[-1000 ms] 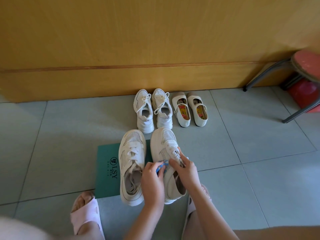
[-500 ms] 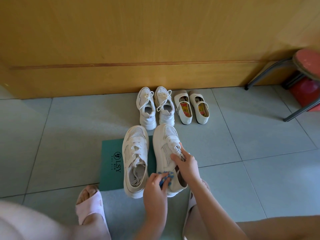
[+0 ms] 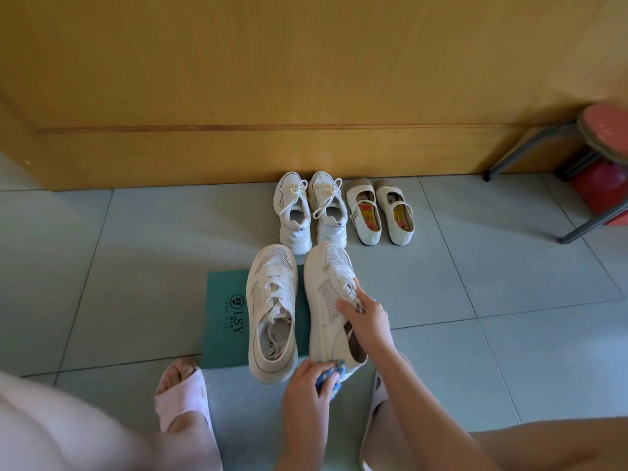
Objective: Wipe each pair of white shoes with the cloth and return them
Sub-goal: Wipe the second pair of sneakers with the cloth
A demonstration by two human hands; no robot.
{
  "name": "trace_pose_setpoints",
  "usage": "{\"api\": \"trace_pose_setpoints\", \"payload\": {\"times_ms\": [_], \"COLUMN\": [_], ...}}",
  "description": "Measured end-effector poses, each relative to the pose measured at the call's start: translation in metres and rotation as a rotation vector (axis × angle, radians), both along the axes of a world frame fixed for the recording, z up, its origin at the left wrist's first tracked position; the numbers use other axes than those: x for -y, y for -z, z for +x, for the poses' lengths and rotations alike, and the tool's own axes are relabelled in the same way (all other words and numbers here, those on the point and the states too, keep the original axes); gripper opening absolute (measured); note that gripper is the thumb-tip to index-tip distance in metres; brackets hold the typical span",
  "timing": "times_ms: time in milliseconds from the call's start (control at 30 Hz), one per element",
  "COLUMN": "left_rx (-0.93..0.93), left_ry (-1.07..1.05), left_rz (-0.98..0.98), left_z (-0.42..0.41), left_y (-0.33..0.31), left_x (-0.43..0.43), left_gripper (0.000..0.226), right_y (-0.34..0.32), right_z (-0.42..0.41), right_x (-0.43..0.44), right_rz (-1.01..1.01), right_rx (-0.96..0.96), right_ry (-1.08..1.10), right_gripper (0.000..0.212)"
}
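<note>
At the far left, a foot in a pink slipper (image 3: 183, 396) stands on the grey tiled floor (image 3: 136, 266). Just beyond its toes lies a flat green sheet (image 3: 224, 321) printed "LSY". The left shoe of the nearest pair of white sneakers (image 3: 272, 311) sits upright with its left side over this sheet, toe pointing at the wooden wall (image 3: 306, 79).

The left hand (image 3: 306, 399) is curled around a blue cloth (image 3: 331, 377) and presses it against the heel of the pair's right shoe (image 3: 326, 300). That shoe stands just beside its mate and is tilted, so its perforated side panel faces up. The right hand (image 3: 368, 317) grips it from above, with the fingers closed over the laces and tongue. Under the right forearm, a 2nd slipper (image 3: 375, 402) shows in part.

Farther back, against the wall, 2 more pairs stand side by side, toes to the wall: a pair of chunky laced sneakers (image 3: 311, 212), then a pair of strap flats (image 3: 380, 212) with patterned insoles. At the far right, well apart from the shoes, is a red-topped stool (image 3: 605, 134) on dark metal legs.
</note>
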State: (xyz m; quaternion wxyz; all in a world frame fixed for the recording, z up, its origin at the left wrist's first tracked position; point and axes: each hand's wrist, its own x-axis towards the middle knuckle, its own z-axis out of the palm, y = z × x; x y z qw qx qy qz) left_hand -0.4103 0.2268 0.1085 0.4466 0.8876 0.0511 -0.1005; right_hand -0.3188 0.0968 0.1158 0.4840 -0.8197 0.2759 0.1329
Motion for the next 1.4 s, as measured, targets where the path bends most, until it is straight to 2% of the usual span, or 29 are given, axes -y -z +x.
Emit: {"api": "trace_pose_setpoints", "payload": {"times_ms": [167, 333, 500, 700, 767, 800, 867, 967, 1067, 1200, 1233, 1267, 1333, 1400], "left_rx": [0.04, 0.113, -0.005, -0.156, -0.197, -0.221, -0.284, -0.407, -0.433, -0.502, -0.477, -0.399, -0.117, 0.068], "left_ry": [-0.17, -0.268, -0.423, -0.514, -0.556, -0.579, -0.628, -0.665, -0.588, -0.549, -0.544, -0.526, -0.402, -0.249], "left_rz": [-0.217, -0.235, -0.372, -0.53, -0.63, -0.68, -0.793, -1.008, -1.103, -1.133, -1.093, -0.962, -0.458, -0.05], "left_z": [0.013, 0.035, 0.054, 0.084, 0.091, 0.095, 0.104, 0.115, 0.12, 0.128, 0.129, 0.129, 0.127, 0.126], "left_y": [-0.017, -0.036, -0.041, -0.047, -0.05, -0.053, -0.058, -0.066, -0.072, -0.076, -0.072, -0.064, -0.048, -0.037], "left_x": [-0.017, -0.027, -0.04, -0.054, -0.056, -0.057, -0.057, -0.054, -0.051, -0.055, -0.057, -0.06, -0.065, -0.064], "left_gripper": [0.016, 0.016, 0.011, 0.01, 0.013, 0.015, 0.019, 0.03, 0.042, 0.035, 0.031, 0.026, 0.02, 0.037], "right_y": [-0.008, -0.018, -0.007, -0.007, -0.019, -0.028, -0.05, -0.069, -0.062, -0.049, -0.047, -0.045, -0.043, -0.04], "right_z": [0.001, 0.0, 0.002, 0.004, 0.004, 0.004, 0.009, 0.018, 0.026, 0.031, 0.033, 0.036, 0.043, 0.051], "right_x": [-0.007, -0.013, -0.019, -0.033, -0.038, -0.041, -0.052, -0.075, -0.09, -0.086, -0.082, -0.078, -0.066, -0.055], "right_rz": [-0.004, -0.05, -0.143, -0.257, -0.351, -0.347, -0.155, 0.242, 0.271, 0.304, 0.332, 0.353, 0.355, 0.335], "right_rx": [-0.004, -0.032, -0.041, -0.092, -0.035, 0.058, 0.234, 0.244, 0.254, 0.234, 0.241, 0.25, 0.25, 0.246], "right_ry": [-0.045, -0.072, -0.096, -0.142, -0.117, -0.083, -0.048, -0.165, -0.165, -0.021, 0.033, 0.092, 0.188, 0.241], "right_gripper": [0.064, 0.063, 0.066, 0.065, 0.061, 0.057, 0.048, 0.038, 0.031, 0.038, 0.039, 0.04, 0.043, 0.049]}}
